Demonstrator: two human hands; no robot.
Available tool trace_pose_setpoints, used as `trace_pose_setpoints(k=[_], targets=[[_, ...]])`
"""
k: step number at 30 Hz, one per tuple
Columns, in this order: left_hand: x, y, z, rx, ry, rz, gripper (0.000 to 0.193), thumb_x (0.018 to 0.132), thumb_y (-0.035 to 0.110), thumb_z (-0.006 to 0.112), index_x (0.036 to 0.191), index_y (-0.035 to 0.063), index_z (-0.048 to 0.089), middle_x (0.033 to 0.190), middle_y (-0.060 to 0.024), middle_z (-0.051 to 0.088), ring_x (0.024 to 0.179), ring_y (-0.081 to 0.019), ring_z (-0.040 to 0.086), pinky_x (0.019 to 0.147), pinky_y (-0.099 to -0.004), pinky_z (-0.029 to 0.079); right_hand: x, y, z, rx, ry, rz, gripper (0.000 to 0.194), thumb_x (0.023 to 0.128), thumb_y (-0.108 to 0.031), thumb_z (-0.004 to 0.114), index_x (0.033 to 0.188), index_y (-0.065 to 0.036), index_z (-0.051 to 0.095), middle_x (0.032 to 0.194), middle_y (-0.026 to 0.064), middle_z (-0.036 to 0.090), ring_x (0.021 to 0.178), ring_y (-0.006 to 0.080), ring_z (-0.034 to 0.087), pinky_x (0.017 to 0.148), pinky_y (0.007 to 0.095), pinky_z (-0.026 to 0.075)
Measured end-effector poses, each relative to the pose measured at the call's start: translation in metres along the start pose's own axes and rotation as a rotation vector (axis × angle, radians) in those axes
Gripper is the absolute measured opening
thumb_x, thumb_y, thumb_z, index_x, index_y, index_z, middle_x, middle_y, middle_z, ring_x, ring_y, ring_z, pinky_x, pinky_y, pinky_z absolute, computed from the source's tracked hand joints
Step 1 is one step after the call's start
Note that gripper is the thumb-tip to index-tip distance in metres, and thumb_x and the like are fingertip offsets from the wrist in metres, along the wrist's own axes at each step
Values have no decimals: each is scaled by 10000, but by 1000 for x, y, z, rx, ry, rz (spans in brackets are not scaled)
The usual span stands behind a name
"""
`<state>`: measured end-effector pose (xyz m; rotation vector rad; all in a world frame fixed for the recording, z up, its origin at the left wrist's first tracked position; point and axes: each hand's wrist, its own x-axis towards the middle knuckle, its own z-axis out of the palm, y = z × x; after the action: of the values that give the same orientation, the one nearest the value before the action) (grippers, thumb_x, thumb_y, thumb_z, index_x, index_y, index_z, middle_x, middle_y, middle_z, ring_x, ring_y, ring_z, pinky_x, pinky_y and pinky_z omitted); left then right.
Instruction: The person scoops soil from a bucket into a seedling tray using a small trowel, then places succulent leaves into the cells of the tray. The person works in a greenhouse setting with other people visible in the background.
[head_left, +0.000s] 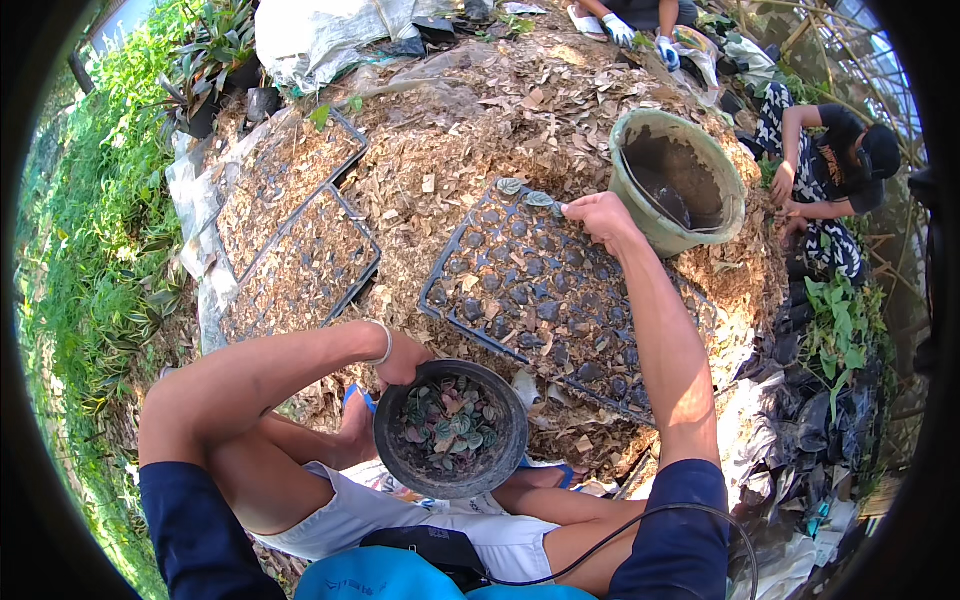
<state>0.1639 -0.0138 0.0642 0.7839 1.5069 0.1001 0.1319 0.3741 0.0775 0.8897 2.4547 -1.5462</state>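
My left hand (406, 358) grips the rim of a black plastic pot (501, 469) held over my lap. Inside the pot lie many small leaf cuttings (454, 427), dark green with some reddish undersides. At the far edge of a black seedling tray (480, 335), my right hand (602, 217) pinches a small leaf (557, 210) at a corner cell. Two ribbed leaves (537, 199) stand beside it along the same edge. Dark soil plugs (534, 266) fill the tray's cells, with leaf litter scattered between them.
A greenish bucket (660, 232) with dark contents stands just right of my right hand. Litter-covered trays (300, 244) lie to the left. One person (832, 165) sits at the right; another's gloved hands (619, 30) work at the top. A cable (637, 517) crosses my right sleeve.
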Motion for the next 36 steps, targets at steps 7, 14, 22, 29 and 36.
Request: trace_pose_setpoints(k=[7,14,22,29,36], targets=[[-4,4,-2,6,7,11,513,847,130,671,1338,20,567,1012,-187,746,884,-282,733,776,-415,561,-1,-2,0,-9,-2,14,162,894,-190,817,910,-32,784,556,0,515,419,107,354,419,332,269],[-2,2,-1,0,6,11,524,840,141,683,1337,25,568,1020,-191,748,907,-289,738,791,-420,562,-7,-6,-2,-24,-4,31,170,886,-196,819,889,-29,790,570,5,516,433,115,366,428,334,272],[3,-3,-1,39,19,-9,525,841,135,677,1344,31,566,1033,-188,746,929,-300,735,814,-425,557,-5,-5,-6,-31,-4,20,239,874,-254,838,902,-21,792,584,4,518,450,114,372,437,342,282],[7,-7,2,77,52,27,458,870,69,604,1324,9,596,1047,-172,750,893,-270,747,756,-392,596,-14,-12,-10,-147,85,-53,319,880,-314,817,952,-4,797,679,63,646,511,145,509,516,349,409],[9,-9,0,-4,18,22,452,866,89,640,1308,13,590,1033,-163,747,924,-253,728,782,-397,584,-81,-46,-30,-378,224,-341,350,924,-352,733,1042,-29,794,911,149,782,803,228,737,782,353,549]])
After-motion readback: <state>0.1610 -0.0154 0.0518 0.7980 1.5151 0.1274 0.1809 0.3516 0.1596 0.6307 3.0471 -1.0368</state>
